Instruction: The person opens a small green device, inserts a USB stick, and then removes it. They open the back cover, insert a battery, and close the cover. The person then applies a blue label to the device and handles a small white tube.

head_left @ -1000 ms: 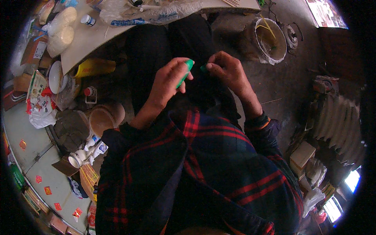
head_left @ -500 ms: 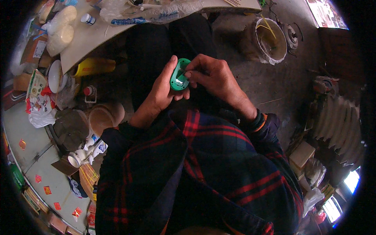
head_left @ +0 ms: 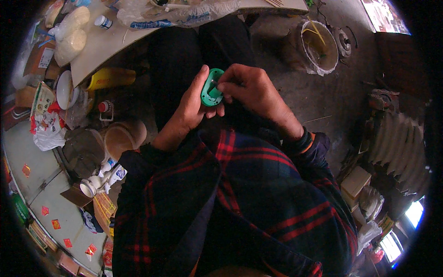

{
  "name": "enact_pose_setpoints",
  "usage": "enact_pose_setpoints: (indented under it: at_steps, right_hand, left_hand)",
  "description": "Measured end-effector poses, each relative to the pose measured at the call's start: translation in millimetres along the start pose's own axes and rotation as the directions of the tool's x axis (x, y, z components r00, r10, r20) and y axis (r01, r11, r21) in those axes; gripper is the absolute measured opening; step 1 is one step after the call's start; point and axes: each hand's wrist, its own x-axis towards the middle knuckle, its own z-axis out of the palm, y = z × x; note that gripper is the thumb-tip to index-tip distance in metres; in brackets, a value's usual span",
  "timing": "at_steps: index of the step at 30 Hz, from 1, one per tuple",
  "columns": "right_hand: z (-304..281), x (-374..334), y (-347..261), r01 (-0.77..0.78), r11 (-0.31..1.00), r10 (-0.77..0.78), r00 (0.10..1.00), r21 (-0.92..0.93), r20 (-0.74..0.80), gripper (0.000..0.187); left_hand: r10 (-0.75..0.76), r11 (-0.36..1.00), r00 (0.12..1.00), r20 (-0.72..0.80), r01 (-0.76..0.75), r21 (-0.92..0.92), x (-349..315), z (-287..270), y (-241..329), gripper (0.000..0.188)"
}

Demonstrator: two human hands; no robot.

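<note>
Now in the left hand (head_left: 190, 100): an oval green case (head_left: 206, 93), at 12 o'clock from the middle of the view; the thumb lies along its left edge and the fingers curl beneath it, cradling it hollow side up.
Right hand (head_left: 253, 88): thumb and forefinger pinched narrow on a small green piece (head_left: 214, 92) above the hollow; whether the piece touches the case, I cannot tell.
Drop risk: a loosened pinch could let the piece fall onto the dark trousers (head_left: 173, 53) and on to the floor (head_left: 323, 108), where dim light would make it hard to find.
Jam risk: a crooked angle could make the piece catch on the edge of the hollow.
Breakage risk: the parts look thin, so a hard push could crack them or tip the case out of the left hand.
Green plastic: smooth and stiff-looking, the rim rounded, with small dark holes.
Plaid shirt (head_left: 249, 154): soft woven cloth, dark with red bands, at 6 o'clock.
Surface (head_left: 98, 50): pale and flat, at 11 o'clock, under a crinkled clear bag (head_left: 180, 17).
Bucket (head_left: 295, 53): round, with a wrinkled thin liner, between 1 and 2 o'clock.
Ridged sheets (head_left: 399, 143): wavy, greyish, at 3 o'clock.
</note>
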Motion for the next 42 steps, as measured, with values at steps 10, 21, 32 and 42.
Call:
enact_pose_setpoints:
  at_steps: [10,21,32,42]
  right_hand:
    - [4,-3,1,0.067,0.997,-0.067,0.998,-0.043,-0.001,0.016]
    - [11,-5,-2,0.121,0.915,-0.162,0.984,-0.385,-0.077,0.02]
    - [5,-1,-1,0.074,0.946,-0.071,0.997,-0.315,0.021,0.021]
    - [3,-3,3,0.117,0.963,-0.103,0.992,-0.242,0.07,0.016]
  left_hand:
    - [-0.028,1.0,0.998,-0.056,0.028,-0.005,-2,3,2,0.056]
    - [-0.067,0.998,0.988,-0.138,0.068,0.004,-2,5,-2,0.054]
    - [-0.011,0.998,0.995,-0.096,0.017,0.064,-4,6,-3,0.055]
    - [0.0,0.993,0.998,-0.067,0.008,0.118,-4,4,-9,0.055]
